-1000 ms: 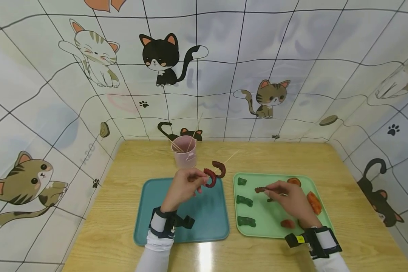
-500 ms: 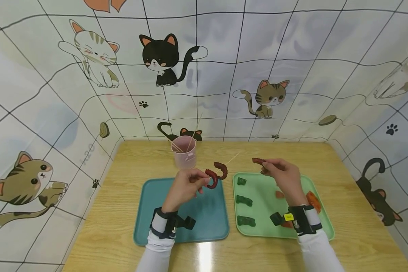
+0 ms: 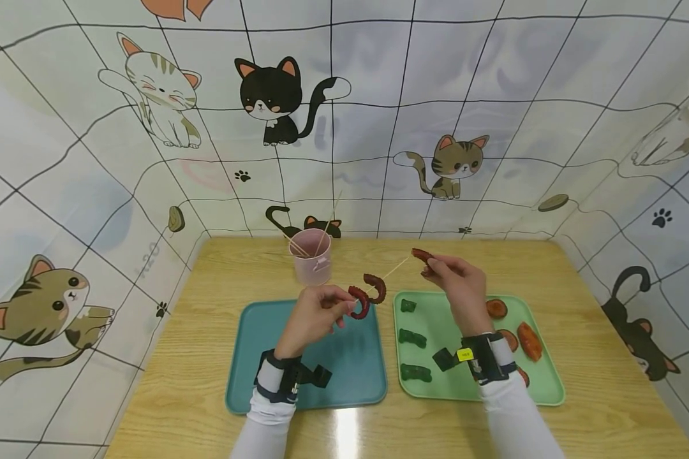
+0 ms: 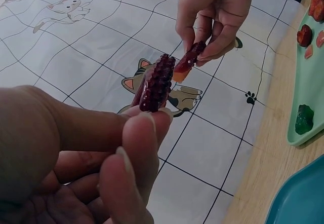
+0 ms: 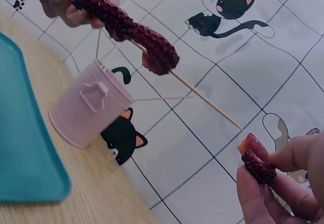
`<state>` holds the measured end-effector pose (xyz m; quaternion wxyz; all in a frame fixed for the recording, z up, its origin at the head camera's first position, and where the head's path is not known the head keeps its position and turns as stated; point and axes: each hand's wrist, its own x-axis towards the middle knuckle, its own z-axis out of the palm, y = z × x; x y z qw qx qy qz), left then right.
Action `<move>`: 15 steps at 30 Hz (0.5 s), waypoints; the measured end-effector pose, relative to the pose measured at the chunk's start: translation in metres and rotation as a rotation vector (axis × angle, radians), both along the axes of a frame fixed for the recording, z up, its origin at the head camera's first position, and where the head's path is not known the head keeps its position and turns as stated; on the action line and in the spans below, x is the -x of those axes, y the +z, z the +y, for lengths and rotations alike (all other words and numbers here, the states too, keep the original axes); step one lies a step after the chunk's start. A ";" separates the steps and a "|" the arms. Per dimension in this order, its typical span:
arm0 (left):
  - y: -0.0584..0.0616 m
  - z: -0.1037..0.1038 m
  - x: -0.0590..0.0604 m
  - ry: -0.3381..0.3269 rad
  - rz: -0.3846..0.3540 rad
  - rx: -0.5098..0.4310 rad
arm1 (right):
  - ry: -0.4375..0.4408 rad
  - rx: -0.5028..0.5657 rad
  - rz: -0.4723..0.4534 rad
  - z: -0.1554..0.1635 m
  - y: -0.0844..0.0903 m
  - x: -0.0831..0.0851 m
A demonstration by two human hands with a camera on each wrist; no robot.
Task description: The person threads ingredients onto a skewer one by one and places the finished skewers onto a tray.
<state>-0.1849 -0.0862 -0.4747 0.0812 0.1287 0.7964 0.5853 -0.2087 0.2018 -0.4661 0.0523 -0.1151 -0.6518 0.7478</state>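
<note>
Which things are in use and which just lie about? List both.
In use: left hand holding skewer with octopus pieces; right hand pinching another piece.
Lying about: pink cup, teal tray, green tray, green pieces.

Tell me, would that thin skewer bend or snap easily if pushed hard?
Probably. The skewer is very thin, so likely light and snappable. Yet it looks straight under two tentacle pieces, so fairly stiff. The left hand pinches it at one end.

left hand: pinches a wooden skewer with two curled octopus tentacle pieces threaded just beyond its fingers
right hand: pinches a third tentacle piece, raised just past the skewer's free tip
below the grips: teal tray, green tray
</note>
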 end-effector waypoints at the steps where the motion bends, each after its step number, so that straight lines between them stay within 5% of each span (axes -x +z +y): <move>1: 0.000 0.000 0.000 0.000 -0.001 0.001 | -0.002 0.006 -0.005 -0.002 0.001 0.001; 15: 0.000 0.001 0.000 -0.003 -0.007 0.000 | 0.013 0.033 -0.015 -0.026 0.004 0.000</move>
